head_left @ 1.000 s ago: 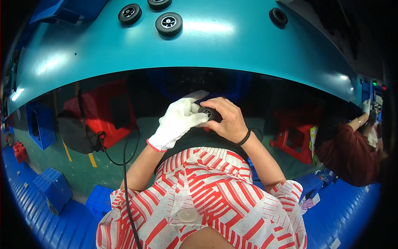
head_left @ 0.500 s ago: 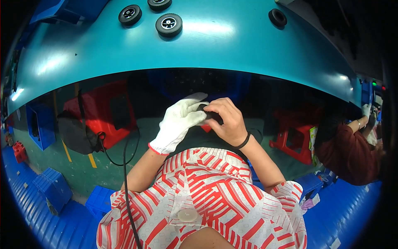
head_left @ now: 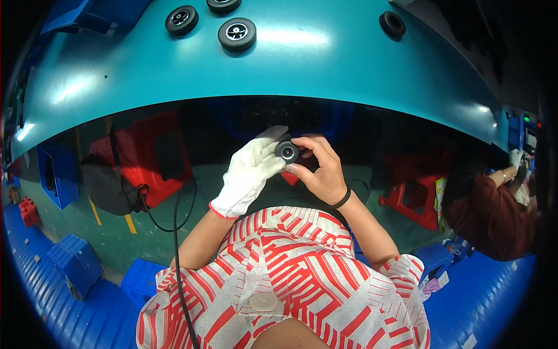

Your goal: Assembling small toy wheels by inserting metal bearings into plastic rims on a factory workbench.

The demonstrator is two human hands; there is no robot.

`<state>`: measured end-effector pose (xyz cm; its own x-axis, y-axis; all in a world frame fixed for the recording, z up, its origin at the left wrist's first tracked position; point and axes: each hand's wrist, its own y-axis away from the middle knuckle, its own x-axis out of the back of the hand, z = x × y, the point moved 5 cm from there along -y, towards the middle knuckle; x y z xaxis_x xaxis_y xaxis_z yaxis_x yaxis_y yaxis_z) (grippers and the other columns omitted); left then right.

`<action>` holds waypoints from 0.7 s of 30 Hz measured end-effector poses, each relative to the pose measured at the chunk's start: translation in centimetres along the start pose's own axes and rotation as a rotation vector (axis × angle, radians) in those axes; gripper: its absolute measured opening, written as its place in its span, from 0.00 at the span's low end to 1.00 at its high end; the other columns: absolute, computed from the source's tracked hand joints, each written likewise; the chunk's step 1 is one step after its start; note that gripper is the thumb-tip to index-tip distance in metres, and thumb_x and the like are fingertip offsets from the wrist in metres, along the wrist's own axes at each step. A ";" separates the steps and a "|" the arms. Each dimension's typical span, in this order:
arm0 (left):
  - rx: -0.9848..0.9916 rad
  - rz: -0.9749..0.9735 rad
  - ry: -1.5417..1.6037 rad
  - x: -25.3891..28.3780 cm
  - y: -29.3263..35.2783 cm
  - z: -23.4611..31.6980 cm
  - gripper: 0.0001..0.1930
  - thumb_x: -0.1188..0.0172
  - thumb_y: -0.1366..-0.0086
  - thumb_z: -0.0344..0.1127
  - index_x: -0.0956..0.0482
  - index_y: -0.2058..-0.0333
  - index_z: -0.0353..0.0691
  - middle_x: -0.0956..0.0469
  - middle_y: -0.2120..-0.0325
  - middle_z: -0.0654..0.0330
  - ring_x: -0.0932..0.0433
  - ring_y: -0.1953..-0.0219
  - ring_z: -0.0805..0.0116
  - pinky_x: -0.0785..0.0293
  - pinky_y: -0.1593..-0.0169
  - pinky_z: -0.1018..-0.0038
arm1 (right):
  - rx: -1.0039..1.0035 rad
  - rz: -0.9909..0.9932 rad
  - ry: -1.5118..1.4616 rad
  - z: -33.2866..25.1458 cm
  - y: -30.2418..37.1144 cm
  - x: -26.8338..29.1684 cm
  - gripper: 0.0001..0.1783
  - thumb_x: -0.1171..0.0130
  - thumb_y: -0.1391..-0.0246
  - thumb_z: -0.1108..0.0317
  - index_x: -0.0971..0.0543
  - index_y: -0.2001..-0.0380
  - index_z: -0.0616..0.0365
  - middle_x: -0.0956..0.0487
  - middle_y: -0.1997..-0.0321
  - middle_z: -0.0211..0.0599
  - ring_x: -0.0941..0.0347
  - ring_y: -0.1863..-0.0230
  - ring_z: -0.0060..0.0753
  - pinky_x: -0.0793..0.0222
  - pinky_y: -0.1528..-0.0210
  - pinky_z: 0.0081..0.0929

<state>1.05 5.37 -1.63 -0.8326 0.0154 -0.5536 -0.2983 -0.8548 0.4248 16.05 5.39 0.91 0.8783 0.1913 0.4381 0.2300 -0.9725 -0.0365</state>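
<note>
A small black wheel [head_left: 286, 152] with a pale ring round its hub is held up between my two hands, its round face turned toward me. My left hand [head_left: 249, 171], in a white knitted glove with a red cuff edge, grips it from the left. Bare and with a dark band at the wrist, my right hand [head_left: 324, 173] pinches its right side between thumb and fingers. Both hands are in front of the table's near edge, above my lap.
On the teal table [head_left: 279, 72] lie several black wheels [head_left: 237, 35] at the far side and a black tyre [head_left: 392, 25] at far right. Red stools [head_left: 410, 189] stand under it. A cable [head_left: 175, 244] hangs by my left arm. A person in dark red [head_left: 491, 212] works at right.
The wheel has turned so that its round face with the pale ring now shows; before, it was mostly hidden by my fingers. My right fingers have shifted to its edge.
</note>
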 end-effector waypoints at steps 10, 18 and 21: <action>0.095 0.129 0.056 0.7 0.0 -0.6 0.22 0.45 0.39 0.25 0.37 0.49 0.20 0.26 0.57 0.43 0.21 0.58 0.61 0.19 0.57 0.71 | -0.006 -0.017 -0.012 0.1 0.0 -0.5 0.24 0.31 0.61 0.73 0.25 0.56 0.58 0.26 0.57 0.39 0.26 0.60 0.32 0.28 0.60 0.22; 0.095 0.120 0.043 0.6 -0.4 -0.8 0.22 0.46 0.37 0.27 0.38 0.47 0.23 0.25 0.60 0.46 0.21 0.60 0.62 0.19 0.58 0.71 | -0.079 -0.037 0.016 0.6 -0.1 -0.4 0.26 0.30 0.62 0.71 0.25 0.55 0.59 0.26 0.59 0.38 0.26 0.62 0.31 0.29 0.61 0.22; 0.104 0.107 0.093 0.4 -0.3 -0.8 0.22 0.46 0.36 0.29 0.37 0.47 0.24 0.25 0.59 0.47 0.20 0.61 0.63 0.19 0.58 0.70 | -0.063 -0.022 0.047 0.6 -0.1 -0.4 0.26 0.29 0.63 0.69 0.25 0.57 0.59 0.25 0.62 0.37 0.27 0.64 0.30 0.29 0.63 0.21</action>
<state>1.14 5.27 -2.57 -0.8171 -0.1250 -0.5629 -0.2610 -0.7903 0.5544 15.94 5.51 0.20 0.8525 0.2074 0.4798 0.2205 -0.9749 0.0297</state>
